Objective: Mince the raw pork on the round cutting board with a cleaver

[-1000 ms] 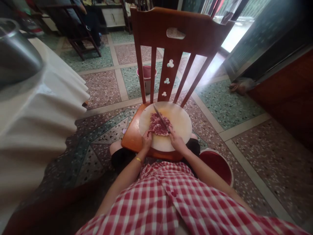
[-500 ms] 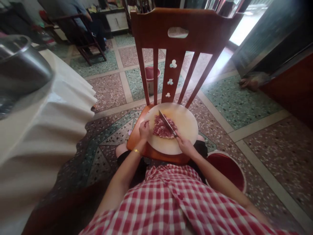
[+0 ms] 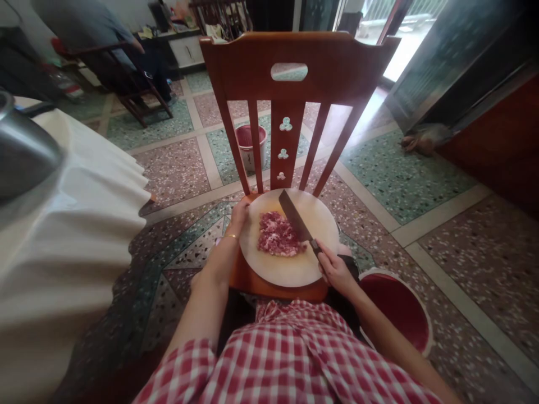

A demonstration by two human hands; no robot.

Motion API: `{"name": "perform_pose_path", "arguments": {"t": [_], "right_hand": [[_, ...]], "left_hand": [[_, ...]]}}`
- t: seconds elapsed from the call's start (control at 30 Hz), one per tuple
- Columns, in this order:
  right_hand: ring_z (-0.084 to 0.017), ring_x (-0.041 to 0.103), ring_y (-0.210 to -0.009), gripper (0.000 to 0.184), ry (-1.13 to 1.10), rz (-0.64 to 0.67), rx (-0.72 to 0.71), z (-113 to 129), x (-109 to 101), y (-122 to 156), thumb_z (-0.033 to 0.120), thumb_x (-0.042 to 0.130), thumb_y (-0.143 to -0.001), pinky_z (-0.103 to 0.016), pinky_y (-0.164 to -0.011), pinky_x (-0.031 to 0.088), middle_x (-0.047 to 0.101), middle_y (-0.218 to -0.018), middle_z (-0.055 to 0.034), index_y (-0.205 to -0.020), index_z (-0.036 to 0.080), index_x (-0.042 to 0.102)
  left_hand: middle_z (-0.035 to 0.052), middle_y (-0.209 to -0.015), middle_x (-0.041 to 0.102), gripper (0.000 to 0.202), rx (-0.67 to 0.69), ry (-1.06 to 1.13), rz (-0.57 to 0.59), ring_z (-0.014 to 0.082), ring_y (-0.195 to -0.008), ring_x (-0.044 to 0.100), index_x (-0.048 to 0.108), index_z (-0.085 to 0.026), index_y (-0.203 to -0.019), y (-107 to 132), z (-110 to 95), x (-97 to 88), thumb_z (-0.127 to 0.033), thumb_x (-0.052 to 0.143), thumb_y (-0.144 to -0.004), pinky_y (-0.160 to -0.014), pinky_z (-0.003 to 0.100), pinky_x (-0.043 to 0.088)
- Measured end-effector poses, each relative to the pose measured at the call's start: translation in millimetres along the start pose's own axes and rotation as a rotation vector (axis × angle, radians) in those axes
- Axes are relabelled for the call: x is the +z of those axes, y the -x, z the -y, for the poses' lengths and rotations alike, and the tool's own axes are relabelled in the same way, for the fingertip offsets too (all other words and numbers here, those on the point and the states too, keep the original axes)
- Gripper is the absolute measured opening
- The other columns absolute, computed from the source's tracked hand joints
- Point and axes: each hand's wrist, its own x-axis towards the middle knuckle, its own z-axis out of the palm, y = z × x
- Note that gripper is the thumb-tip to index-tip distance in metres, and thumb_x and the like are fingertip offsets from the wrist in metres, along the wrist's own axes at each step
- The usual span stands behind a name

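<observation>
A round, pale cutting board [image 3: 322, 216] lies on the seat of a wooden chair [image 3: 256, 275] in front of me. Chopped raw meat [image 3: 278, 235] is heaped on its left-middle part. My right hand [image 3: 336, 269] is closed round the dark handle of a cleaver [image 3: 295, 217]. The blade lies slantwise along the right side of the meat, its tip toward the chair back. At the board's upper left rim, my left hand [image 3: 239, 216] grips the edge; its fingertips are partly hidden. A bracelet circles that wrist.
A red-lined bucket [image 3: 396, 311] stands on the floor at my right, and a small bin [image 3: 252, 147] behind the chair. To the left, a metal pot [image 3: 25, 148] rests on a cloth-covered table [image 3: 96, 185]. A person [image 3: 92, 33] sits farther back.
My left hand has gone from beside the meat to the board's edge. The cleaver has shifted right, off the top of the meat to its right side. The view has tilted slightly.
</observation>
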Motion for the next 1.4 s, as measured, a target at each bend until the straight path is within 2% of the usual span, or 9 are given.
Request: {"name": "perform_pose_path", "arguments": {"t": [0.13, 0.23, 0.3, 0.53, 0.83, 0.97, 1.13, 1.23, 1.4], "right_hand": [[-0.008, 0.034, -0.033, 0.062, 0.082, -0.001, -0.003, -5.8, -15.0, -22.6, 0.046, 0.04, -0.084, -0.02, -0.032, 0.028, 0.041, -0.048, 0.0079, -0.137, 0.015, 0.033], [-0.008, 0.036, -0.033, 0.061, 0.207, 0.009, -0.019, -6.4, -29.4, -39.2, 0.044, 0.047, -0.08, -0.02, -0.033, 0.028, 0.042, -0.045, 0.0083, -0.133, 0.013, 0.039], [-0.008, 0.036, -0.033, 0.056, 0.247, 0.04, -0.026, -6.5, -39.3, -49.9, 0.043, 0.049, -0.079, -0.019, -0.033, 0.027, 0.042, -0.045, 0.0087, -0.127, 0.014, 0.045], [-0.006, 0.035, -0.03, 0.048, 0.25, 0.273, 0.031, -7.4, -79.3, -88.1, 0.045, 0.047, -0.08, -0.017, -0.028, 0.024, 0.039, -0.047, 0.0104, -0.117, 0.015, 0.046], [-0.007, 0.035, -0.032, 0.042, 0.441, 0.535, -0.008, 24.7, -84.9, -130.8, 0.044, 0.049, -0.079, -0.018, -0.031, 0.025, 0.043, -0.046, 0.0081, -0.112, 0.018, 0.055], [-0.012, 0.053, -0.053, 0.041, 0.711, 0.465, -0.201, 47.1, -88.2, -102.1, 0.041, 0.053, -0.078, -0.02, -0.047, 0.038, 0.064, -0.071, -0.0002, -0.113, 0.022, 0.06], [-0.019, 0.063, -0.071, 0.041, 1.036, 0.338, -0.343, 31.6, -88.1, -31.7, 0.039, 0.049, -0.082, -0.024, -0.063, 0.044, 0.068, -0.08, -0.003, -0.12, 0.026, 0.056], [-0.021, 0.062, -0.086, 0.041, 0.99, 0.142, -0.389, 20.5, -70.5, 1.2, 0.036, 0.047, -0.084, -0.029, -0.074, 0.046, 0.068, -0.094, -0.0056, -0.122, 0.025, 0.053], [-0.021, 0.061, -0.094, 0.052, 0.676, -0.125, -0.565, 48.6, -21.6, 15.7, 0.034, 0.039, -0.088, -0.031, -0.082, 0.046, 0.064, -0.106, -0.0093, -0.137, 0.018, 0.034]], "left_hand": [[0.0043, -0.081, 0.068, 0.023, 0.034, -0.06, 0.027, 0.0161, -0.076, 0.059, 0.067, -0.016, -0.083, 19.8, -17.2, 6.0, -0.015, 0.048, -0.071, -0.078, 0.029, 0.045], [0.0033, -0.086, 0.068, 0.026, 0.105, -0.013, 0.287, 0.0155, -0.079, 0.06, 0.068, -0.019, -0.09, 49.7, -29.7, 17.1, -0.016, 0.049, -0.072, -0.079, 0.028, 0.046], [0.0032, -0.087, 0.069, 0.028, 0.1, 0.021, 0.354, 0.0159, -0.081, 0.06, 0.068, -0.02, -0.094, 65.8, -33.5, 20.2, -0.017, 0.048, -0.073, -0.08, 0.029, 0.047], [0.0075, -0.082, 0.068, 0.02, -0.057, -0.023, 0.165, 0.0195, -0.078, 0.06, 0.069, -0.015, -0.082, 60.6, -27.1, 10.6, -0.023, 0.053, -0.072, -0.077, 0.031, 0.047], [0.0057, -0.066, 0.066, 0.017, -0.137, 0.061, 0.186, 0.0161, -0.064, 0.058, 0.066, -0.013, -0.073, 54.4, -38.9, 51.0, -0.018, 0.05, -0.07, -0.066, 0.029, 0.047], [0.0073, -0.08, 0.068, 0.025, -0.051, -0.018, 0.245, 0.0189, -0.075, 0.061, 0.068, -0.014, -0.085, 80.6, -45.1, 43.0, -0.016, 0.046, -0.073, -0.074, 0.032, 0.048], [0.0093, -0.11, 0.062, 0.031, 0.388, -0.196, 0.324, 0.0218, -0.107, 0.053, 0.064, -0.016, -0.1, 143.4, -34.4, 29.6, -0.013, 0.045, -0.075, -0.096, 0.041, 0.041], [0.0101, -0.118, 0.056, 0.031, 0.567, -0.207, 0.303, 0.0225, -0.117, 0.046, 0.061, -0.016, -0.104, 174.3, -20.7, 24.9, -0.013, 0.047, -0.076, -0.1, 0.045, 0.036], [0.0084, -0.106, 0.059, 0.027, 0.433, -0.092, 0.041, 0.017, -0.105, 0.052, 0.06, -0.018, -0.102, 201.2, -9.2, 16.4, -0.014, 0.041, -0.083, -0.094, 0.038, 0.042]]}}
